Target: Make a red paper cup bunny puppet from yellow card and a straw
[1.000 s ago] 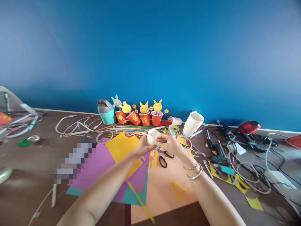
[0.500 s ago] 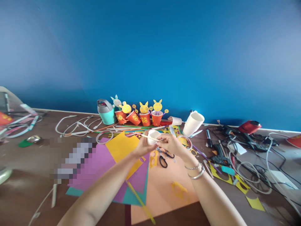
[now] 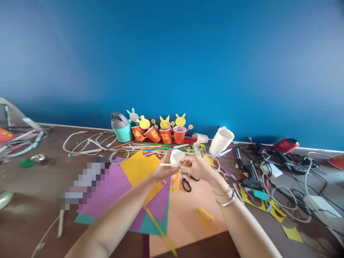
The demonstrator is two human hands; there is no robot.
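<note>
My left hand (image 3: 162,168) is wrapped round a paper cup (image 3: 176,157), white inside, its mouth tipped toward me. My right hand (image 3: 195,167) pinches a thin pale stick (image 3: 170,165), held level across the near side of the cup. Whether the stick touches the cup I cannot tell. Below the hands lie black-handled scissors (image 3: 186,184), partly covered by my right hand, on a peach sheet (image 3: 188,222). Purple paper (image 3: 107,190) and a yellow-orange sheet (image 3: 139,168) spread out under my left forearm.
Red cups (image 3: 166,136) topped with yellow animal faces stand by the blue wall, beside a teal container (image 3: 122,132). A white cup stack (image 3: 221,141) leans to their right. Glue guns (image 3: 252,179), tangled cables (image 3: 285,200) and yellow scraps (image 3: 292,233) lie on the right.
The pale stick has gone from slanting over the cup's mouth to lying level, lower, at its near side. My right hand has shifted slightly down; both hands keep their holds.
</note>
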